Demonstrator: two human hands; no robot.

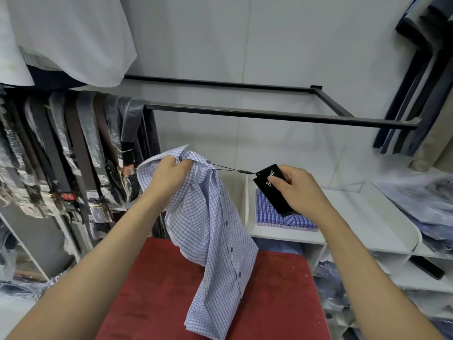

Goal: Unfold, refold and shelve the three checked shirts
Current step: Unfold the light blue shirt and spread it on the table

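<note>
A light blue checked shirt (210, 236) hangs unfolded over the red table (157, 290), its lower end resting on the red top. My left hand (169, 175) grips it at the collar. My right hand (296, 190) pinches the shirt's black price tag (267, 190), pulled to the right so its string is taut. A darker blue checked shirt (277, 217) lies folded on the white shelf (348, 217) behind the tag.
Belts in plastic sleeves (73, 153) hang at the left. A black metal rail (269, 114) crosses the wall above. Bagged shirts (421, 202) lie on the shelf at the right, and more fill the cubbies below.
</note>
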